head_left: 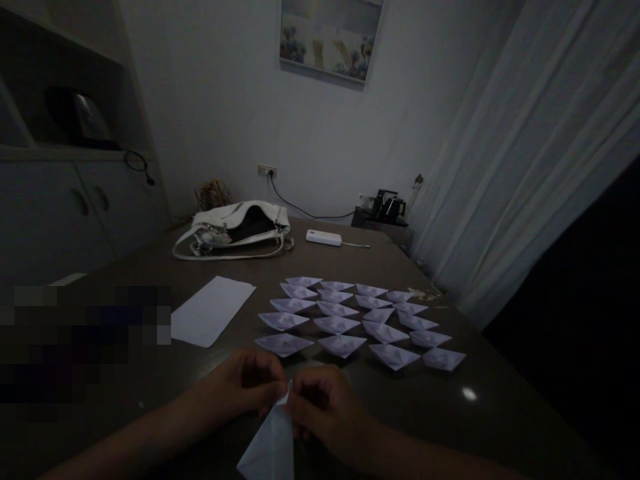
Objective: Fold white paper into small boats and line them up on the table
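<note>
One pale, pointed, folded paper [274, 440]

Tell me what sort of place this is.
Likely a dining or tea room, in a home or small office: a dark table, a framed picture on the wall, and what looks like a kettle on a shelf at left.

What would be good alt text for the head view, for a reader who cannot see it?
A person's left hand and right hand pinch a folded paper near its upper tip, over a dark table. Beyond them sit rows of paper boats, with flat white paper to the left and a white bag farther back.
</note>
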Demonstrator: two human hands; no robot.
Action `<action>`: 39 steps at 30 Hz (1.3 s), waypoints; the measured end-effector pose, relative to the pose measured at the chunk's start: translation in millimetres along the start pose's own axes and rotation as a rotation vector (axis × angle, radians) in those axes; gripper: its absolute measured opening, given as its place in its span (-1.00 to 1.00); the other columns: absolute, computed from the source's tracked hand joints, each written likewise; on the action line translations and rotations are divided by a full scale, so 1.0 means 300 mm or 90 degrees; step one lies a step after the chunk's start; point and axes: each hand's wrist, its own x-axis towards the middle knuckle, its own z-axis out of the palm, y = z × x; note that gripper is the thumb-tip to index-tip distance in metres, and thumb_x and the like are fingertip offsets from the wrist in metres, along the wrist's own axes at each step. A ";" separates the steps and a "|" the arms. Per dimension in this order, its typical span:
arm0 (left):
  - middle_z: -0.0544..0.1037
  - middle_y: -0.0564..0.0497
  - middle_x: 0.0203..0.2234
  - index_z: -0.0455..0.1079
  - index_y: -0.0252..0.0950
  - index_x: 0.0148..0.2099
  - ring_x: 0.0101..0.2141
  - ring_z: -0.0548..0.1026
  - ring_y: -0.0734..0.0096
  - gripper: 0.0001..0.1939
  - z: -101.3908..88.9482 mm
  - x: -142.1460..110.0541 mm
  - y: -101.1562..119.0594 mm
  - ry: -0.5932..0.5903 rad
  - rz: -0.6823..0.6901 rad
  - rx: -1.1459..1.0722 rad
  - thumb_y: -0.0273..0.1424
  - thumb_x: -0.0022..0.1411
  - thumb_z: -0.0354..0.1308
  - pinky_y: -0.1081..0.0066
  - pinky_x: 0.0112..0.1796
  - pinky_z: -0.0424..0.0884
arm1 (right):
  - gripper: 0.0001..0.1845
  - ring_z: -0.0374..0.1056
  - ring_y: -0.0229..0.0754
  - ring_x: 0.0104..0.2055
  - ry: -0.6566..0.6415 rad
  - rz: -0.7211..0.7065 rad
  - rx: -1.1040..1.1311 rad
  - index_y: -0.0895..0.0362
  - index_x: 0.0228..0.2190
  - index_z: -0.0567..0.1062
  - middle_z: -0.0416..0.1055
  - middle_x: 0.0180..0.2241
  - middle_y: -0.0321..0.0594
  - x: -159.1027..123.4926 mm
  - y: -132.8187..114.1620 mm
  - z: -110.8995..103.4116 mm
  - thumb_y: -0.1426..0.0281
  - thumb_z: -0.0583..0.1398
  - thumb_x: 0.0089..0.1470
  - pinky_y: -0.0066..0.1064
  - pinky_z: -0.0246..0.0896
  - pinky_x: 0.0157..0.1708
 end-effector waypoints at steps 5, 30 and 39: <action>0.31 0.18 -0.69 0.32 -0.30 -0.50 -0.62 0.22 0.55 -0.61 0.021 -0.006 0.030 0.066 0.005 0.034 -0.11 -0.11 0.35 0.52 -0.54 0.14 | -0.50 0.14 -0.39 -0.63 0.028 -0.003 0.007 0.17 -0.57 0.38 0.21 -0.66 -0.40 0.004 -0.008 0.003 -0.03 0.25 -0.02 -0.54 0.04 -0.60; 0.49 0.06 -0.48 0.38 -0.20 -0.32 -0.42 0.43 0.32 -0.76 0.070 -0.076 0.040 0.161 0.189 0.293 -0.18 0.30 0.03 0.47 -0.39 0.31 | -0.73 0.09 -0.33 -0.49 0.072 -0.042 -0.008 0.15 -0.50 0.38 0.21 -0.54 -0.36 0.000 -0.006 0.000 0.21 0.23 0.03 -0.49 0.02 -0.48; 0.35 0.13 -0.59 0.26 -0.23 -0.42 -0.54 0.35 0.42 -0.61 0.024 -0.043 0.054 0.352 0.192 0.141 -0.03 0.26 0.04 0.51 -0.52 0.32 | -0.42 0.16 -0.40 -0.66 0.011 0.010 0.083 0.18 -0.47 0.38 0.34 -0.60 -0.30 0.011 -0.023 -0.002 -0.13 0.14 0.03 -0.55 0.00 -0.67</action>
